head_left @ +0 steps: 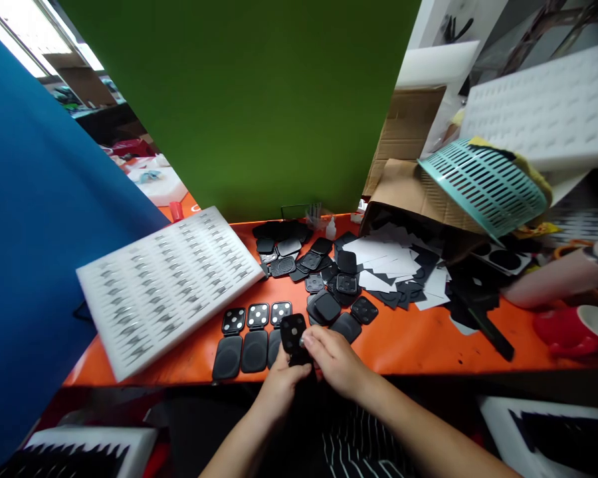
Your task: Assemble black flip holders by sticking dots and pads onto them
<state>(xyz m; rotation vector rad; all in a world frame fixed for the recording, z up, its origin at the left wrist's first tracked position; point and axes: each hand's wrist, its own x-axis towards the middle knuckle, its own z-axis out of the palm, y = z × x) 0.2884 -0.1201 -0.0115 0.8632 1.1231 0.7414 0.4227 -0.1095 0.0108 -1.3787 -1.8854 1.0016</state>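
Observation:
My left hand (282, 380) grips an opened black case (293, 332) by its lower part, over the table's front edge. The case's raised panel shows dark round spots and a pale one near its middle. Against that panel's right side, my right hand (331, 358) is closed in a pinch; what its fingertips hold is too small to make out. Just left of my hands lie three opened black cases (242, 350) in a row, their upper panels dotted with silver discs. The third is partly hidden by my left hand.
A white foam block (172, 289) with rows of metal pieces leans at left. Behind my hands lie piled black cases (327, 305). Papers (383, 255) spill from a cardboard box (403, 189) under a teal basket (488, 182). A red mug (573, 332) stands at right.

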